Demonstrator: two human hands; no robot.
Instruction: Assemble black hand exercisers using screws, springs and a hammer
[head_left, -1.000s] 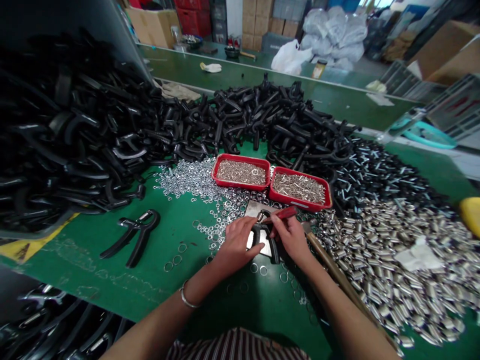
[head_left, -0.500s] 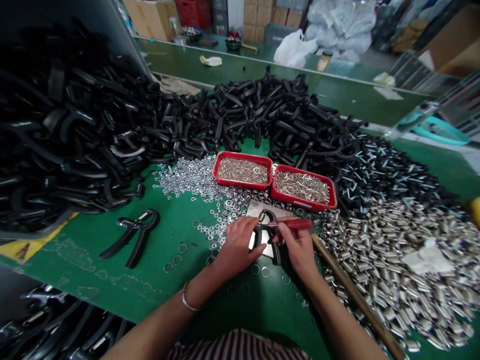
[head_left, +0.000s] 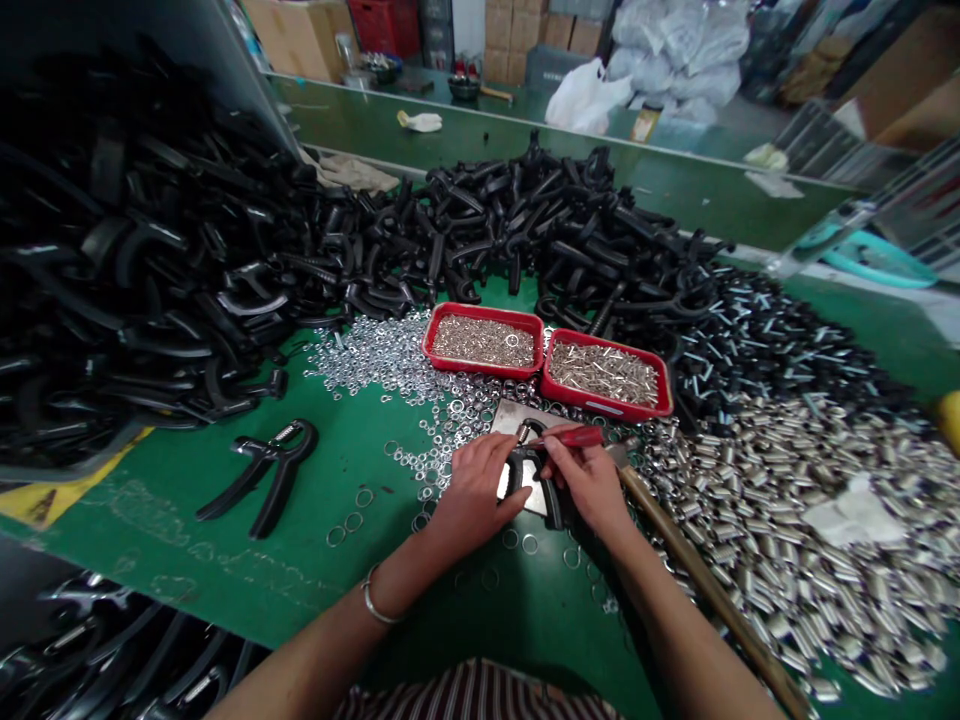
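My left hand (head_left: 474, 488) is closed on a black hand grip strengthener (head_left: 553, 508), pressing it on a small metal plate (head_left: 511, 412). Between the fingers of my right hand (head_left: 589, 488) is a red-handled screwdriver (head_left: 579, 437). Its shaft points left across the upper part of the strengthener, near the spring; the fingers partly hide the tip. Another black hand grip strengthener (head_left: 280, 488), with a spring fitted, lies apart to the left. A hammer's wooden handle (head_left: 694, 565) lies beside my right forearm.
Two red trays (head_left: 541, 372) of small metal parts stand beyond the plate. Loose rings and nuts (head_left: 375, 355) spread left. Black handles (head_left: 480, 215) are heaped behind, screws with black knobs (head_left: 795, 335) and metal springs (head_left: 750, 500) to the right. A white scrap (head_left: 855, 515) lies on the springs.
My right hand has shifted slightly left, and the screwdriver is now tilted, its handle higher than its shaft. My left hand and the strengthener have stayed in place.
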